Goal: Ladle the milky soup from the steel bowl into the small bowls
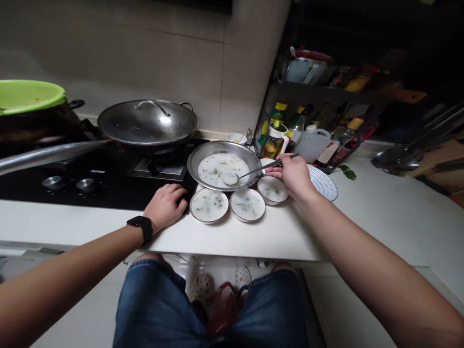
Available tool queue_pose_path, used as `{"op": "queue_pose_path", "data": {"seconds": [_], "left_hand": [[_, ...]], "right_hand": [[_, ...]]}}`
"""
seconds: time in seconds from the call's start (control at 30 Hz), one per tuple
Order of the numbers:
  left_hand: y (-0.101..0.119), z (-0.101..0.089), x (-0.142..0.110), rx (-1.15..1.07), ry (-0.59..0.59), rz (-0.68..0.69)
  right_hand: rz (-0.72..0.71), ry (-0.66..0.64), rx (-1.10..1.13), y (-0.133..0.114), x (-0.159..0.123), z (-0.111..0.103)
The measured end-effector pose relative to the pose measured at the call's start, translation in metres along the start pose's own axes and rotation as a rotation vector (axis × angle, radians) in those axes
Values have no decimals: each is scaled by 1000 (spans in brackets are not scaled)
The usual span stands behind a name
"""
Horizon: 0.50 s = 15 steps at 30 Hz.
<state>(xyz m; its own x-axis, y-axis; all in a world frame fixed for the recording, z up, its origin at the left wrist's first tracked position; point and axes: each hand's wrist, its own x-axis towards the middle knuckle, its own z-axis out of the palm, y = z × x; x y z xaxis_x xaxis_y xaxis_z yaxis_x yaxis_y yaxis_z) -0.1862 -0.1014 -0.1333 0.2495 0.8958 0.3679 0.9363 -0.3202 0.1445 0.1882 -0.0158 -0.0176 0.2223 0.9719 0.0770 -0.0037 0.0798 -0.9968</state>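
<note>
My right hand [293,175] grips the dark handle of a ladle [231,179]. The ladle's bowl sits in white soup with green bits, inside a wide metal basin [193,162]. In front of the basin stand a left bowl [209,206], a middle bowl [248,205] and a right bowl [272,189], each holding the same soup. Another bowl [267,164] is partly hidden behind my right hand. My left hand [166,205], with a black watch on its wrist, lies on the counter by the stove edge, fingers loosely spread and holding nothing.
A lidded wok [147,123] sits on the black stove [108,181], left of the basin. Farther left is a dark pot under a green basin [32,95]. A ribbed plate [322,182] lies right of my right hand, before a rack of bottles [308,142].
</note>
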Motion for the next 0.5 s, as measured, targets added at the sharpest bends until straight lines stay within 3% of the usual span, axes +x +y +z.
{"op": "queue_pose_path", "data": {"seconds": [0.23,0.5], "left_hand": [[0,0,0,-17,-1,-1],[0,-1,0,2,-7,-1]], "right_hand": [[-62,-29,-7,-4,7,1],[22,16,58,-5,4,4]]}}
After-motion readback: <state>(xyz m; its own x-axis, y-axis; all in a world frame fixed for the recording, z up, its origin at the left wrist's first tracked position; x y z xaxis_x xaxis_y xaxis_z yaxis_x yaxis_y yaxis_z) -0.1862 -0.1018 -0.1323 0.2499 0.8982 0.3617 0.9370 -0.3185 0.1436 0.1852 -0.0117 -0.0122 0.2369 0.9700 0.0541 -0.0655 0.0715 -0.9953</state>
